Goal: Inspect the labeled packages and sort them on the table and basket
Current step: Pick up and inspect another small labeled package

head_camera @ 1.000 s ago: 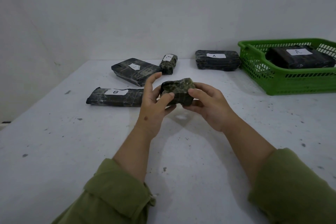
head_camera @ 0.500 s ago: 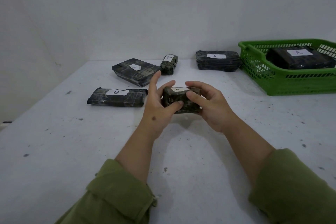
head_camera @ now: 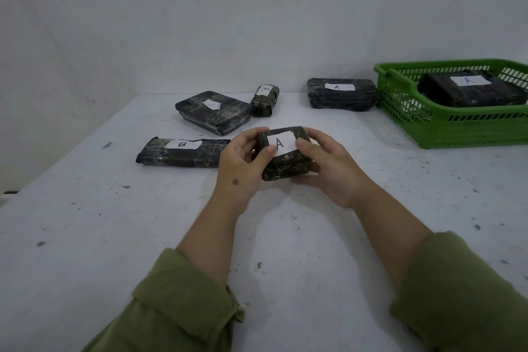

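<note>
A small dark wrapped package (head_camera: pixel 285 164) with a white label reading A is held above the middle of the white table (head_camera: pixel 85 223). My left hand (head_camera: pixel 240 163) grips its left side and my right hand (head_camera: pixel 328 166) grips its right side, thumbs on the label face. A long package labelled B (head_camera: pixel 183 151) lies to the left. Another package labelled A (head_camera: pixel 341 94) lies at the back, next to the green basket (head_camera: pixel 445 126). Inside the basket lies a large package labelled A (head_camera: pixel 471 88).
A flat dark package (head_camera: pixel 213 111) with a small white label and a small roll-shaped package (head_camera: pixel 265 99) lie at the back left; their letters are unclear. A pale wall runs behind the table. The basket stands at the right edge of view.
Both hands have turned the small package so its label A now faces me, and have lowered it slightly towards me. Other packages have not moved.
</note>
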`<move>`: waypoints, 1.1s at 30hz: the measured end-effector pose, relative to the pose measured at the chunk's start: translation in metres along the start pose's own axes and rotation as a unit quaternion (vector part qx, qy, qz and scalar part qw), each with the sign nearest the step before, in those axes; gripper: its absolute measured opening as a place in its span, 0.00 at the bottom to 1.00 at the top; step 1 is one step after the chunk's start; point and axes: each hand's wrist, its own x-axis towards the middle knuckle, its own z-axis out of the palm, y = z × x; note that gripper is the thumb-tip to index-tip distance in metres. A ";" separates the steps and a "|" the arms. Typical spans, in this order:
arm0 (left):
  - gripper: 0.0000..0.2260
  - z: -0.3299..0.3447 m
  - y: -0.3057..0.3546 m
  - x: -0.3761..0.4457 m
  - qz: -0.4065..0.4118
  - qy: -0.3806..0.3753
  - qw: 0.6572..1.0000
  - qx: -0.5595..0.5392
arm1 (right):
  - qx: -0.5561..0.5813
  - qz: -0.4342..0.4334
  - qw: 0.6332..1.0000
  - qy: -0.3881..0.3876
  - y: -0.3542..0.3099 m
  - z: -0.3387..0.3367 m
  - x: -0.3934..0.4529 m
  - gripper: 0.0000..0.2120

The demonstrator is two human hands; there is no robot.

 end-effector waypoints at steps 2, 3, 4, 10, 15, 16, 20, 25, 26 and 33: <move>0.13 -0.001 0.000 0.000 0.027 -0.006 1.000 0.006 | -0.014 -0.001 1.000 0.017 -0.001 0.000 0.000 0.11; 0.14 0.000 0.000 -0.001 0.037 -0.012 0.999 0.009 | -0.018 -0.009 1.000 0.019 -0.001 0.000 0.000 0.10; 0.14 0.000 0.000 -0.001 0.042 -0.014 0.999 0.010 | -0.017 -0.015 1.000 0.017 -0.002 -0.001 0.000 0.10; 0.10 0.004 0.004 -0.002 -0.043 -0.035 0.994 -0.095 | 0.096 0.000 0.995 -0.005 -0.002 -0.002 0.001 0.09; 0.10 0.003 0.007 -0.002 -0.120 -0.051 0.983 -0.128 | 0.027 -0.017 0.999 0.003 0.000 -0.003 0.002 0.07; 0.08 0.004 0.007 -0.003 -0.107 -0.049 0.986 -0.117 | -0.004 -0.031 0.999 0.024 0.000 -0.003 0.003 0.08; 0.07 0.004 0.005 -0.002 -0.050 -0.044 0.996 -0.065 | -0.008 -0.042 0.998 0.040 0.000 -0.003 0.002 0.15; 0.07 0.002 0.003 -0.001 -0.016 -0.036 0.998 -0.056 | -0.070 -0.070 0.995 0.009 0.002 -0.002 -0.001 0.32; 0.07 0.002 0.002 -0.001 -0.009 -0.039 0.998 -0.054 | -0.087 -0.075 0.993 0.015 0.002 -0.002 -0.002 0.32; 0.11 0.006 0.004 -0.004 -0.022 -0.073 0.994 -0.084 | -0.167 -0.158 0.971 0.069 -0.003 -0.005 -0.002 0.26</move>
